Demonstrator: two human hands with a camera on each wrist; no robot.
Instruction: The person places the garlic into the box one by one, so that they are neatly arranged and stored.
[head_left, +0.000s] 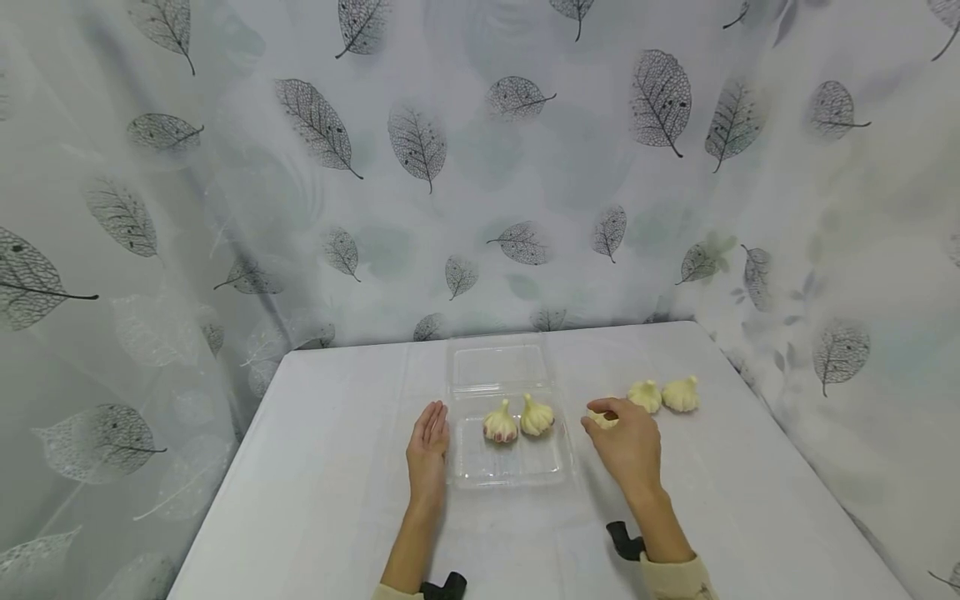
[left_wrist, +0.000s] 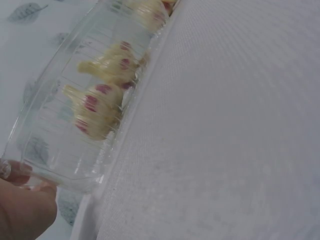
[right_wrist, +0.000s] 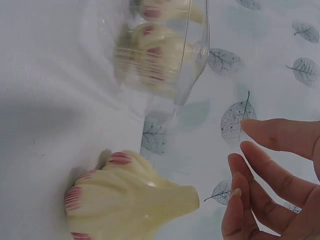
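Observation:
A clear plastic clamshell box [head_left: 468, 462] lies with its lid folded back on the white table. Two garlic bulbs, one [head_left: 500, 425] to the left and another [head_left: 537, 415] to the right, stand inside it. My left hand [head_left: 427, 454] rests along the box's left side, fingers straight and touching the wall. To the right of the box, my right hand [head_left: 628, 446] hovers over a third garlic bulb [right_wrist: 130, 200], partly hidden beneath it in the head view. In the right wrist view its thumb and fingers are apart, with nothing between them.
Beyond my right hand sit two more garlic bulbs, one [head_left: 645, 395] beside the other [head_left: 681, 394]. The box lid [head_left: 498, 367] reaches toward the table's back edge. A leaf-patterned curtain [head_left: 480, 167] hangs around the table [head_left: 337, 467].

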